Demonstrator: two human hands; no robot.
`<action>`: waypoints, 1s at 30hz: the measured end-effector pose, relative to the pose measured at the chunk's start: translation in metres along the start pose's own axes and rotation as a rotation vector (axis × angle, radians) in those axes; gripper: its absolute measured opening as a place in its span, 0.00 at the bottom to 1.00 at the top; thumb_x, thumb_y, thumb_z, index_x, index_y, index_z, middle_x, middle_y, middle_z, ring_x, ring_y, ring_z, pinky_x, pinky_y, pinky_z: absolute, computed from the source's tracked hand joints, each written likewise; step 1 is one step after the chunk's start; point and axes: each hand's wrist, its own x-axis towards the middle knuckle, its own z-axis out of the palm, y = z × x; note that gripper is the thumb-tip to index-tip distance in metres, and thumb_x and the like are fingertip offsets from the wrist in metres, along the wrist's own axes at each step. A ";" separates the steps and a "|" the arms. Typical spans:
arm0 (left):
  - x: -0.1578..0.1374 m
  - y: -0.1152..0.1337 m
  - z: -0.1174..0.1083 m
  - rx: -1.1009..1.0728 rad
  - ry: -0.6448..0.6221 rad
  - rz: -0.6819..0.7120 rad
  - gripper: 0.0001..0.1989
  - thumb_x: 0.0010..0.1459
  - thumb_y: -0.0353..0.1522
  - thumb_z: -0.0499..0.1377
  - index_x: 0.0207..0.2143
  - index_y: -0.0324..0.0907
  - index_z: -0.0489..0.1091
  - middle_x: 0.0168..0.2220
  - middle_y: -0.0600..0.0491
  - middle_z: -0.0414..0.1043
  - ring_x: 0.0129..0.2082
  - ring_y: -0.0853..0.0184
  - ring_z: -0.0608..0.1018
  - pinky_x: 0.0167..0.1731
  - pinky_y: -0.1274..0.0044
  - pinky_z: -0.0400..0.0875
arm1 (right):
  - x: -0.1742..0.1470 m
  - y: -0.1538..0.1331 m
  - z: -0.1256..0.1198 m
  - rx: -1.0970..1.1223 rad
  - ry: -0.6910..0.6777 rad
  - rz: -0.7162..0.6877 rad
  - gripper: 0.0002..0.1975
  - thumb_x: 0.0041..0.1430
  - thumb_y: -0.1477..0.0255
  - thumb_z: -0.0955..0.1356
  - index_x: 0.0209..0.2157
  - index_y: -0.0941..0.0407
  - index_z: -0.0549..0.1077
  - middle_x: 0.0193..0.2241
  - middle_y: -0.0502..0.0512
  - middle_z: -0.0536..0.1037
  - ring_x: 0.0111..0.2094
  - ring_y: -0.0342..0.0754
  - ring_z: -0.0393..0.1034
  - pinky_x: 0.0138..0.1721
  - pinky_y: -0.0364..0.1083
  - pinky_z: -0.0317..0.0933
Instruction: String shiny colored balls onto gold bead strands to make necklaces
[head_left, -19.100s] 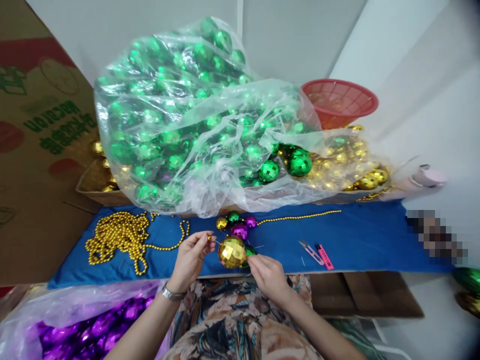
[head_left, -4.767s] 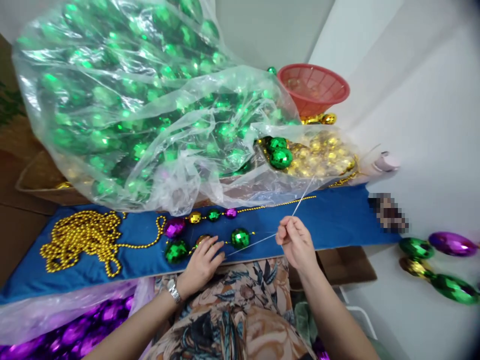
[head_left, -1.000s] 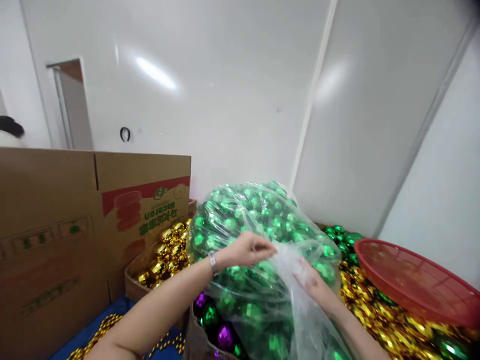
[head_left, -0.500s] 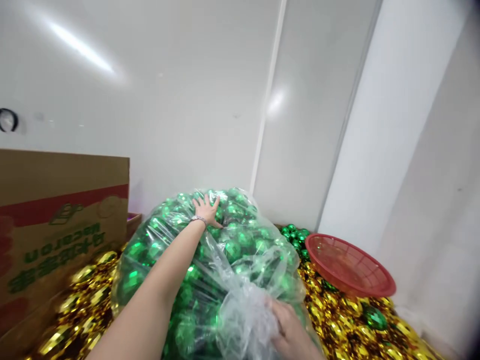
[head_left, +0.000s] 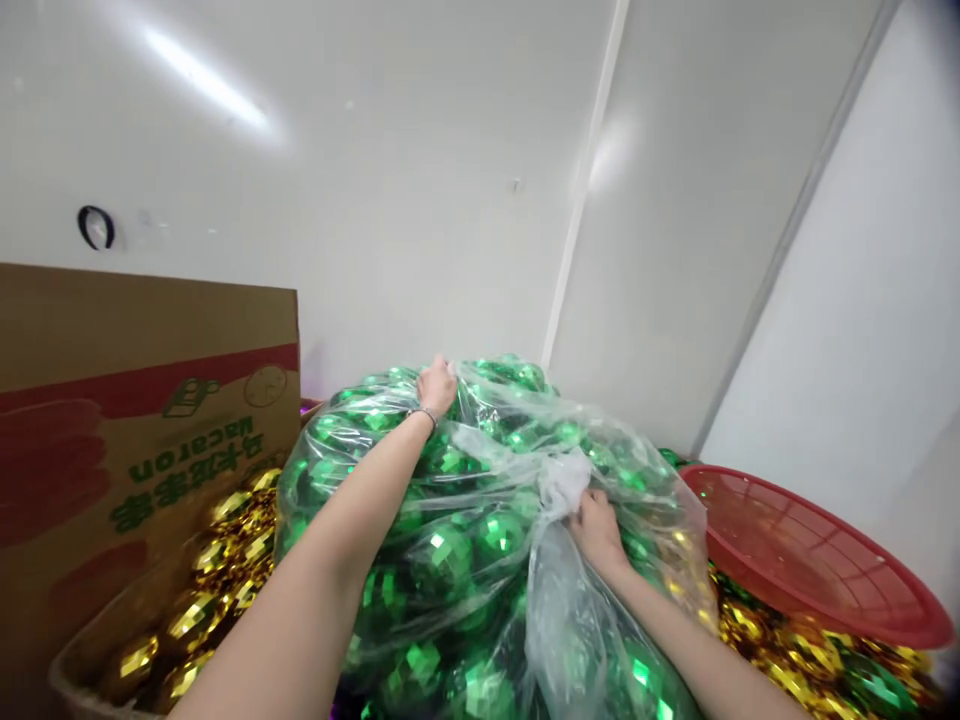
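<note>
A large clear plastic bag (head_left: 487, 455) full of shiny green faceted balls (head_left: 450, 550) fills the middle of the view. My left hand (head_left: 437, 385), with a bracelet at the wrist, is closed on a fold of the film at the bag's far top edge. Nearer to me, my right hand (head_left: 596, 525) grips the bunched neck of the bag, its fingers wrapped round the gathered plastic. The loose tail of the neck hangs down towards me. My right fingertips are partly hidden by the bunched film.
To the left stands a printed cardboard box (head_left: 247, 340). Gold faceted balls (head_left: 225, 560) lie beside the bag on both sides, in a carton (head_left: 82, 680) at the left. A red plastic basket (head_left: 817, 550) rests on the right-hand balls. Behind rises a white wall (head_left: 420, 200).
My left hand, spread flat on the bag before, has closed on its film farther back. My right hand has moved up and away with the bag's neck. The view has shifted left.
</note>
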 end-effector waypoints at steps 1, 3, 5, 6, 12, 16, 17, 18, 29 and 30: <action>0.005 0.003 -0.006 -0.033 0.044 -0.020 0.14 0.65 0.36 0.45 0.43 0.41 0.68 0.38 0.42 0.76 0.40 0.57 0.78 0.37 0.72 0.67 | 0.007 -0.007 -0.001 -0.003 0.006 -0.010 0.18 0.53 0.79 0.63 0.46 0.59 0.75 0.42 0.62 0.73 0.45 0.54 0.66 0.46 0.46 0.58; 0.015 0.008 -0.020 -0.095 0.130 -0.052 0.13 0.66 0.35 0.45 0.42 0.41 0.68 0.38 0.44 0.76 0.39 0.60 0.78 0.36 0.74 0.66 | 0.021 -0.021 -0.002 -0.011 0.020 -0.025 0.19 0.54 0.78 0.63 0.48 0.57 0.74 0.46 0.62 0.71 0.47 0.54 0.65 0.47 0.46 0.57; 0.022 0.010 -0.033 -0.140 0.205 -0.068 0.13 0.66 0.35 0.45 0.41 0.41 0.67 0.38 0.45 0.75 0.39 0.61 0.77 0.36 0.74 0.66 | 0.035 -0.033 0.000 -0.022 0.032 -0.031 0.19 0.56 0.75 0.63 0.50 0.54 0.73 0.50 0.61 0.70 0.49 0.55 0.64 0.49 0.47 0.56; 0.024 0.009 -0.040 -0.162 0.244 -0.068 0.12 0.66 0.36 0.45 0.41 0.41 0.66 0.38 0.46 0.75 0.39 0.62 0.77 0.36 0.74 0.66 | 0.042 -0.038 0.002 -0.029 0.036 -0.031 0.19 0.58 0.74 0.63 0.51 0.54 0.72 0.51 0.62 0.69 0.49 0.56 0.63 0.49 0.49 0.56; 0.022 -0.015 -0.074 -0.453 0.625 0.069 0.06 0.60 0.35 0.54 0.32 0.43 0.66 0.25 0.56 0.69 0.28 0.67 0.72 0.36 0.75 0.66 | 0.089 -0.067 0.013 -0.041 0.008 -0.057 0.19 0.64 0.73 0.58 0.52 0.55 0.71 0.52 0.63 0.69 0.50 0.58 0.60 0.51 0.52 0.54; 0.028 -0.037 -0.083 -0.322 0.663 0.184 0.11 0.62 0.39 0.51 0.37 0.41 0.68 0.29 0.53 0.71 0.32 0.66 0.74 0.41 0.74 0.67 | 0.122 -0.083 0.015 -0.035 -0.020 -0.106 0.19 0.64 0.72 0.59 0.54 0.53 0.71 0.53 0.63 0.69 0.53 0.59 0.57 0.52 0.54 0.53; 0.033 -0.042 -0.082 -0.269 0.622 0.180 0.13 0.63 0.39 0.50 0.38 0.40 0.69 0.31 0.52 0.73 0.34 0.65 0.75 0.42 0.73 0.68 | 0.129 -0.086 0.014 -0.036 -0.027 -0.115 0.19 0.65 0.72 0.59 0.54 0.53 0.70 0.53 0.63 0.68 0.53 0.59 0.56 0.52 0.54 0.53; 0.039 -0.046 -0.081 -0.212 0.539 0.165 0.14 0.63 0.38 0.49 0.40 0.39 0.70 0.33 0.50 0.74 0.35 0.64 0.76 0.43 0.72 0.68 | 0.134 -0.088 0.014 -0.040 -0.036 -0.123 0.19 0.65 0.72 0.59 0.55 0.53 0.70 0.53 0.63 0.68 0.53 0.58 0.56 0.52 0.54 0.53; -0.154 -0.142 -0.113 -0.153 0.304 0.240 0.22 0.59 0.43 0.54 0.56 0.55 0.66 0.56 0.54 0.68 0.61 0.57 0.64 0.63 0.62 0.55 | 0.145 -0.077 0.023 -0.065 -0.099 -0.105 0.20 0.61 0.76 0.60 0.53 0.53 0.73 0.54 0.65 0.69 0.53 0.58 0.61 0.47 0.52 0.60; -0.183 -0.161 -0.108 -0.142 0.352 0.152 0.24 0.59 0.44 0.55 0.58 0.55 0.64 0.60 0.53 0.63 0.63 0.56 0.61 0.63 0.60 0.53 | 0.143 -0.075 0.025 -0.067 -0.099 -0.105 0.20 0.61 0.76 0.61 0.51 0.54 0.74 0.53 0.65 0.69 0.53 0.58 0.62 0.47 0.52 0.61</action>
